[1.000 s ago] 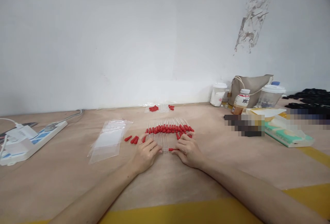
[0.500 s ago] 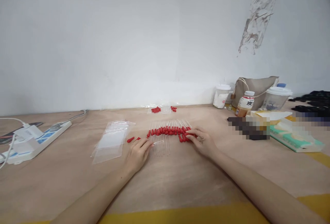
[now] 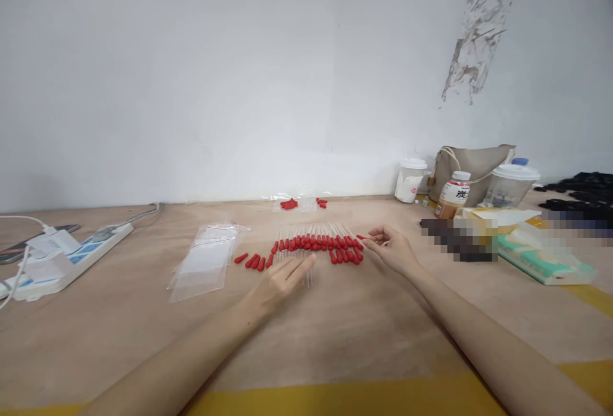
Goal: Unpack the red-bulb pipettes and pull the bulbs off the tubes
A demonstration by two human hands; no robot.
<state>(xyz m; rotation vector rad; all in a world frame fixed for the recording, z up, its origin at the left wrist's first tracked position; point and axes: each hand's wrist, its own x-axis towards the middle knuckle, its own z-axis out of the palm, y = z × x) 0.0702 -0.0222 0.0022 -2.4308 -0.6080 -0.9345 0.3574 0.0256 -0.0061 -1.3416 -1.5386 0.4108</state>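
Observation:
Two rows of red rubber dropper bulbs [image 3: 311, 242] lie across the table in front of me, with thin clear tubes [image 3: 309, 275] pointing toward me and pale tubes [image 3: 330, 230] pointing away. My left hand [image 3: 282, 282] lies over the near tubes, fingers stretched out and its underside hidden. To its left rest several loose red bulbs [image 3: 255, 261]. My right hand [image 3: 393, 250] is off the right end of the rows, thumb and fingers pinching a single red bulb [image 3: 363, 237]. Just below that, more red bulbs [image 3: 345, 256] lie side by side.
Clear zip bags [image 3: 204, 263] are stacked at left, beyond them a power strip [image 3: 76, 263] with chargers. Small bags of red bulbs [image 3: 289, 204] lie by the wall. At right stand a lidded cup [image 3: 410, 181], a drink bottle [image 3: 453, 196], a grey bag [image 3: 476, 167] and a tissue pack [image 3: 546, 256].
My left hand has slid right over the near tubes, uncovering several red bulbs. My right hand has drawn away to the right with a red bulb in its fingers.

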